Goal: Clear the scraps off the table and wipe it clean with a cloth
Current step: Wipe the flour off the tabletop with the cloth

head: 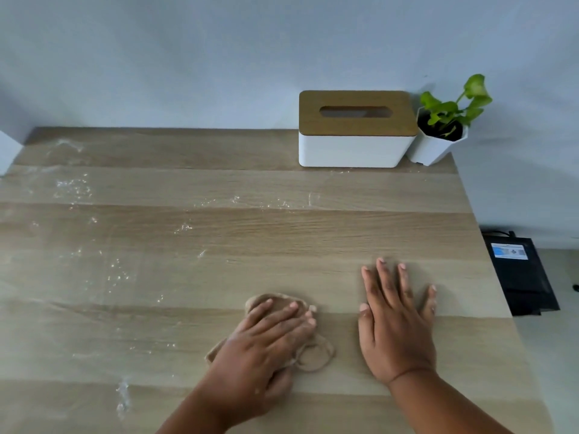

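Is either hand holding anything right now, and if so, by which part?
The left hand presses straight fingers on the middle of a crumpled beige cloth, pinning rather than gripping it. The right hand lies flat on the bare wooden table, holding nothing.

On the counter (282,233), the left hand (266,343) lies flat on the cloth (313,358) near the front edge. Just right of it, apart from the cloth, the right hand (396,327) rests flat on the counter. A tissue box (355,130) stands at the back right against the wall, with a plant pot (434,148) touching its right side at the corner. Wet smears (73,186) spread over the left half.
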{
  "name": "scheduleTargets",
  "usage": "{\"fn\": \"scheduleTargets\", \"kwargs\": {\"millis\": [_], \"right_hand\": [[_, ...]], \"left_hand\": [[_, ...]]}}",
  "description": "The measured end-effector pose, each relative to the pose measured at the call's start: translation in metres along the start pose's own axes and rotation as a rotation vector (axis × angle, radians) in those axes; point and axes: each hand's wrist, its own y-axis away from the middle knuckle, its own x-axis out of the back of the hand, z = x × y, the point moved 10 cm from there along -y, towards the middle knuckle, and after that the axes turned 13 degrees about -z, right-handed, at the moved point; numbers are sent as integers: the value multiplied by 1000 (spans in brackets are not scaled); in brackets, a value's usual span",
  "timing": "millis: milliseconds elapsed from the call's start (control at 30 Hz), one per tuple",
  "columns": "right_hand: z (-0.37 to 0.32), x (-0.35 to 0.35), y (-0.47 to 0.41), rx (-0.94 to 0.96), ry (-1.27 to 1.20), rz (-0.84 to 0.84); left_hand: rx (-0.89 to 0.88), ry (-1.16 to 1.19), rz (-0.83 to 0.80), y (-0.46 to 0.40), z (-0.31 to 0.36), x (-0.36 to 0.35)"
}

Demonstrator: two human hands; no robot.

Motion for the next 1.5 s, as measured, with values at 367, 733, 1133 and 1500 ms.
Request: {"fn": "scheduleTargets", "kwargs": {"millis": [367,733,1133,1500], "right_hand": [[0,0,-1,5,16,32],[0,1,-1,3,-4,13],[-2,1,0,1,-18,-15],[-1,1,0,-6,2,-7]], "left_hand": [[457,-113,-40,-75,-38,16],[135,-410,-24,33,20,-40],[967,68,214,-73,-184,78],[284,-129,-49,-149,-59,43]]}}
